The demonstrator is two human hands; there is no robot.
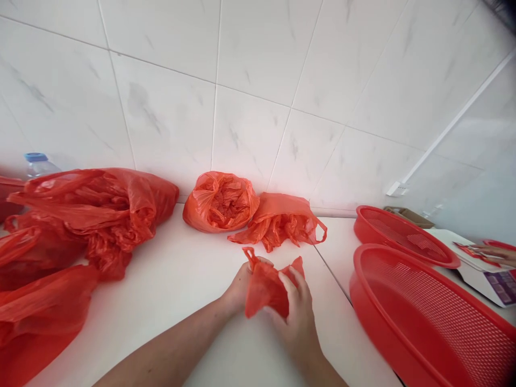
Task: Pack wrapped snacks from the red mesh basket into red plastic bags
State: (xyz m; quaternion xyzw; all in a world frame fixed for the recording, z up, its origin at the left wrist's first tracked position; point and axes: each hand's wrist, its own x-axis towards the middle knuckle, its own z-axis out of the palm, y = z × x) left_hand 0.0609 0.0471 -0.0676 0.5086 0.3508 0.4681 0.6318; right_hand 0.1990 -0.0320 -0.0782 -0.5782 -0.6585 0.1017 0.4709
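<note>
- Red plastic bag (pixel 264 294) was held between two bare hands above the white table (pixel 173 279).
- Its right side was gripped by the right hand (pixel 300 314), fingers slightly spread and curved over the plastic, thumb set lower.
- Its left side was met by the left hand (pixel 238 287), whose fingers were largely hidden; whether they were pinched together could not be told.
- A rounded red bag (pixel 220 207) and a looped-handle bag (pixel 282 215) were seen side by side near the tiled wall (pixel 253 64).
- Heaped red bags (pixel 100 209) were shown at left, two red baskets (pixel 387 290) at right.
</note>
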